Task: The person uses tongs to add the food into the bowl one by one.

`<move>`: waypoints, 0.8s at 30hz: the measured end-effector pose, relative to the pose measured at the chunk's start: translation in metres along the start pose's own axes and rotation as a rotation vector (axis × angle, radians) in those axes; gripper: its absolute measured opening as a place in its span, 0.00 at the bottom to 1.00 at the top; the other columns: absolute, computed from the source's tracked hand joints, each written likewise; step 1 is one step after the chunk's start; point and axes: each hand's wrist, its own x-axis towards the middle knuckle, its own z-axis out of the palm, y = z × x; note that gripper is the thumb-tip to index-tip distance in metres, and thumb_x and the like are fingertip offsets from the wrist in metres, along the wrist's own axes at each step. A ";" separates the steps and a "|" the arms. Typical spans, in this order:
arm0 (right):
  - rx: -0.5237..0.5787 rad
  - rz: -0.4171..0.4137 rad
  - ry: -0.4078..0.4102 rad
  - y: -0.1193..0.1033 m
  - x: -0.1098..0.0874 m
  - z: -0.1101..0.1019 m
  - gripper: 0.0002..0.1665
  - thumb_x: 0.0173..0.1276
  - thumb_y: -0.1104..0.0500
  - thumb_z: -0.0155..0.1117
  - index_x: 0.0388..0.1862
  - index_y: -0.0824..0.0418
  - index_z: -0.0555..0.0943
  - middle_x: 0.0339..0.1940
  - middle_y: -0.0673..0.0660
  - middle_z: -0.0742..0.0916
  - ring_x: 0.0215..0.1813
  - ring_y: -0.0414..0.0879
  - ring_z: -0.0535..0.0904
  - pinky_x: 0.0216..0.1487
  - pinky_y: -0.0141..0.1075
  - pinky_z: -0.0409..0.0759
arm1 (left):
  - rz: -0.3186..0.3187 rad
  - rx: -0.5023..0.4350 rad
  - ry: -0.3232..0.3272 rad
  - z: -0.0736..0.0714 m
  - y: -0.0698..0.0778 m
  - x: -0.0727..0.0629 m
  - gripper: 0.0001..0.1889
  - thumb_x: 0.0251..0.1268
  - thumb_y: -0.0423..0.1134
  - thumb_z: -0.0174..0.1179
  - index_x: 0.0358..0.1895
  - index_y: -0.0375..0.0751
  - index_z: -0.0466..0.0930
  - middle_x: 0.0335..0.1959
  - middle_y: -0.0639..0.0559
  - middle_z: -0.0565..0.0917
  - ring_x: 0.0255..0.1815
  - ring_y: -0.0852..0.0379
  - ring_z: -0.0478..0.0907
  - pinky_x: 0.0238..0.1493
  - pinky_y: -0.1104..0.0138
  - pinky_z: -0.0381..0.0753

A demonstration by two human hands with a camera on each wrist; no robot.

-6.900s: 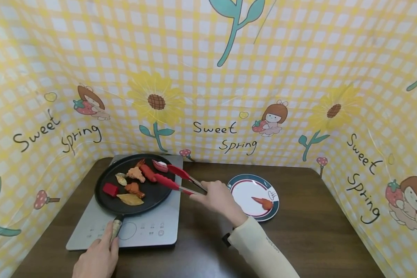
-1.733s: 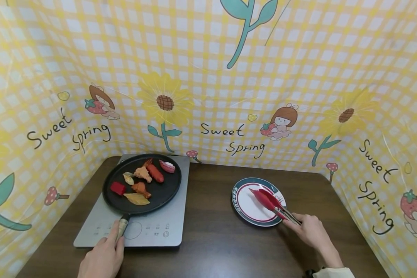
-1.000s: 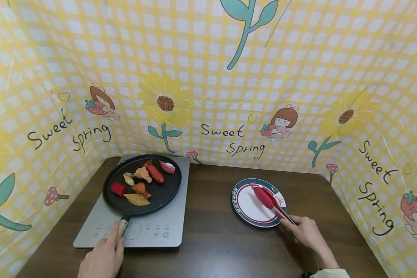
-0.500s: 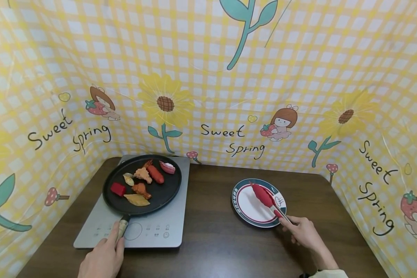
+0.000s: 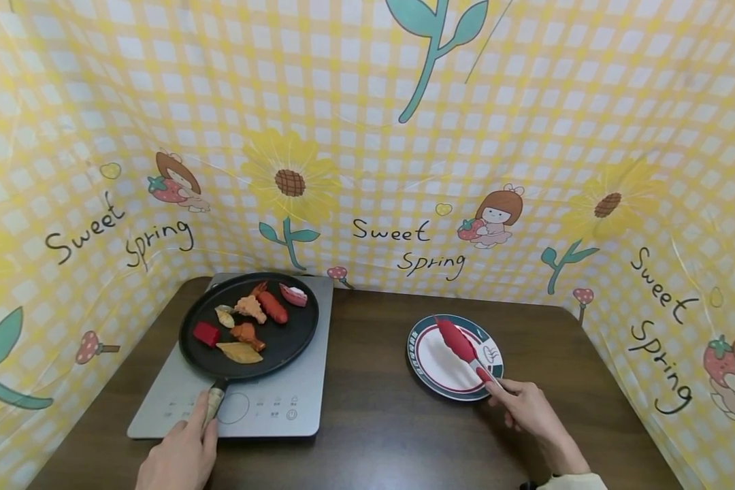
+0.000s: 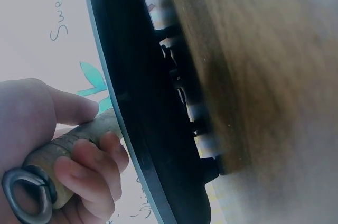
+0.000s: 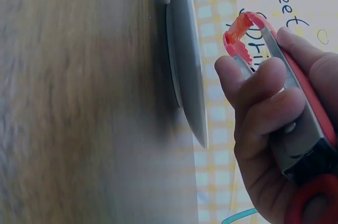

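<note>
My left hand [image 5: 177,452] grips the handle [image 5: 214,401] of a round black frying pan [image 5: 294,340]; in the left wrist view the fingers wrap round it. With my right hand [image 5: 535,415] I hold red-tipped metal tongs [image 5: 456,344] over a white plate [image 5: 444,371] with a dark green rim. Between the tong tips the right wrist view shows an orange piece of food [image 7: 241,26], mostly hidden by the tongs in the head view. Several foods lie in the pan, among them a red sausage [image 5: 273,308], a drumstick [image 5: 246,334] and a red block [image 5: 205,333].
The pan sits on a silver induction cooker [image 5: 269,425] at the left of the dark wooden table [image 5: 367,381]. A yellow checked cloth [image 5: 367,156] encloses the table at the back and both sides.
From over the pan's right side, the tongs have moved right to the plate. There they have closed round the orange piece and shifted slightly up and left. The left hand keeps the handle.
</note>
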 end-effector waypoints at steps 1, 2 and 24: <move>0.001 -0.005 -0.009 0.000 0.000 0.000 0.24 0.63 0.42 0.63 0.32 0.63 0.84 0.10 0.56 0.76 0.11 0.44 0.68 0.12 0.34 0.67 | -0.003 0.003 -0.001 0.000 0.000 0.000 0.31 0.72 0.49 0.46 0.70 0.34 0.54 0.35 0.33 0.78 0.27 0.36 0.77 0.29 0.45 0.73; -0.003 -0.014 -0.016 -0.001 0.000 0.001 0.24 0.64 0.42 0.63 0.31 0.63 0.84 0.10 0.55 0.76 0.11 0.43 0.68 0.12 0.34 0.66 | -0.005 0.006 -0.001 0.000 0.000 0.000 0.31 0.72 0.49 0.46 0.70 0.34 0.54 0.35 0.33 0.78 0.27 0.36 0.77 0.29 0.45 0.74; 0.033 -0.043 -0.041 -0.024 0.006 0.016 0.29 0.61 0.41 0.65 0.43 0.66 0.84 0.10 0.56 0.76 0.11 0.45 0.68 0.13 0.34 0.66 | -0.019 0.013 0.018 0.000 0.002 0.000 0.31 0.71 0.47 0.48 0.70 0.34 0.55 0.34 0.34 0.78 0.27 0.35 0.77 0.29 0.45 0.74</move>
